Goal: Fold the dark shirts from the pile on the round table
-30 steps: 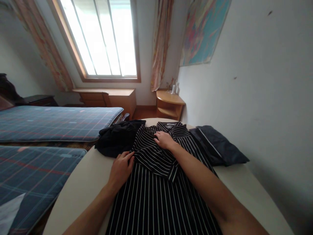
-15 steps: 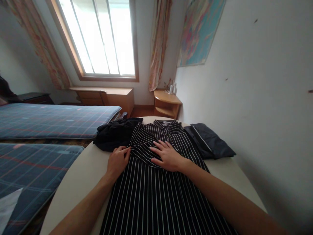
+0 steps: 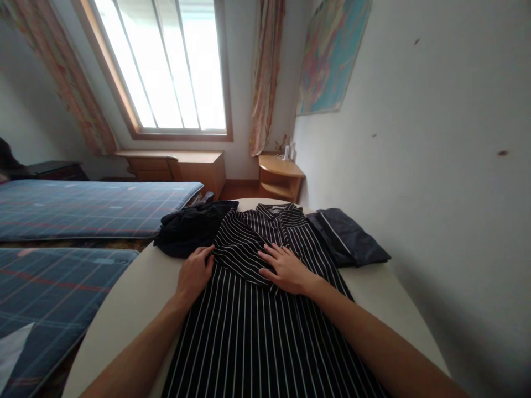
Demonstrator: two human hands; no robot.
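A black shirt with white stripes (image 3: 265, 337) lies spread on a round pale table (image 3: 136, 309), its left sleeve folded across the chest. My right hand (image 3: 286, 268) rests flat on that folded sleeve, fingers stretched out and apart. My left hand (image 3: 194, 275) sits at the shirt's left edge by the sleeve fold, fingers together and bent onto the cloth; whether it pinches the fabric I cannot make out.
A crumpled black garment (image 3: 188, 226) lies at the table's far left, a folded dark grey one (image 3: 348, 237) at the far right beside the wall. Two plaid-covered beds (image 3: 83, 210) stand to the left. A wooden corner shelf (image 3: 280, 174) and desk are under the window.
My right hand slid from near the collar down to the middle of the folded sleeve and flattened. My left hand stayed at the shirt's left edge. The view shifted slightly.
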